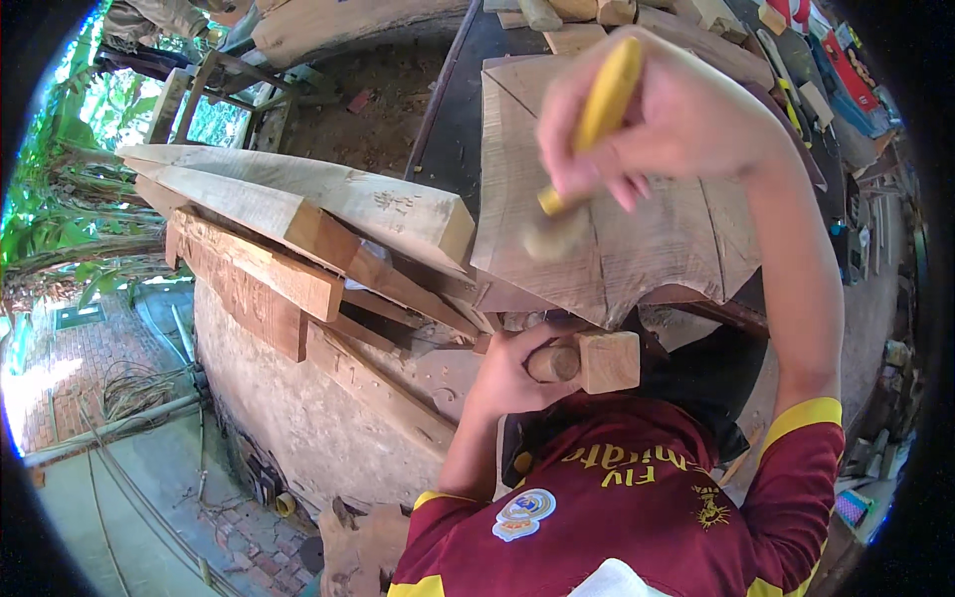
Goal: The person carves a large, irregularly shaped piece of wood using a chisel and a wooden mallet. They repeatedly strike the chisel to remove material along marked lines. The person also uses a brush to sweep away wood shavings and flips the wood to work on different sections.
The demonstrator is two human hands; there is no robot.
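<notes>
My right hand [647,129] is raised over a broad, cracked wooden slab [657,239], closed around the yellow handle of a brush [609,95]. The brush's pale tip is blurred and hangs at the slab's left part; I cannot tell whether it touches. Below the slab's near edge, close to my body, my left hand [512,370] wraps round a round-ended wooden piece [554,364]. A square-ended wooden block [610,362] sits right beside that piece. Whether the two are joined is hidden.
Several long timber beams [398,214] lie stacked at the left, their ends close to the slab. Wood offcuts [577,12] are piled behind it. Tools and a red box [846,75] stand at the far right. A wooden frame [199,99] is at the back left.
</notes>
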